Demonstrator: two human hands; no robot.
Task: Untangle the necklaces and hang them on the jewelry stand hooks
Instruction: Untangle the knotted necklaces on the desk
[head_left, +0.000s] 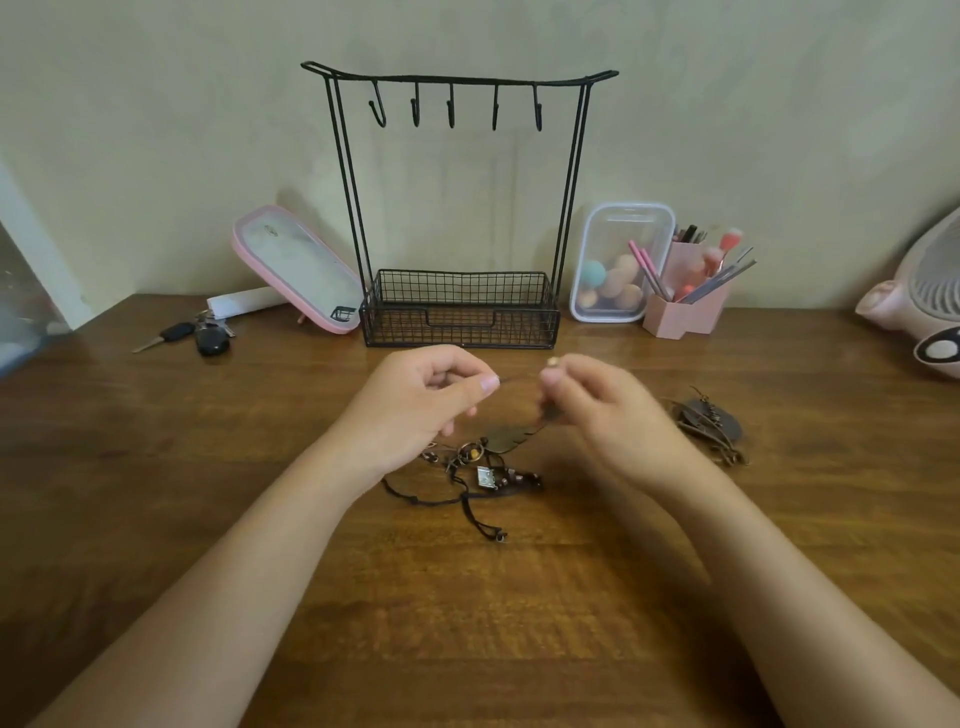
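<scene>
Brown wood is under everything: a wide wooden worktop (156, 519). Above it, our left hand (415, 402) and our right hand (610, 415) hold one thin dark cord (519, 376) between them. The left grip is pinching the cord with thumb and finger. The right grip is pinching it too, next to a small pale bead (551, 362); this hand looks a bit blurry.

The cord runs side to side, from one grip to the other. A flat brown leaf-shaped charm (506, 437) seems to hang down from it, toward us. It reaches the dark tangle of cords and beads (478, 475), which lies on the worktop just below the hands, more under the left one. We think the cord is not yet free of that tangle. A second brown bunch of necklace (706, 426) lies apart, to the right of the right hand.

The tall black wire jewelry stand (569, 208) is straight ahead, past both hands. Its five hooks (451, 111) are high above them, and all are bare. So the cord must go up and away from us, and both hands are about as near.

The wire basket (460, 325) at the foot of the stand shows nothing inside. A clear plastic box (621, 223) to its right holds round coloured sponges. A pink holder (680, 319) in front of the box holds brushes and pencils.
</scene>
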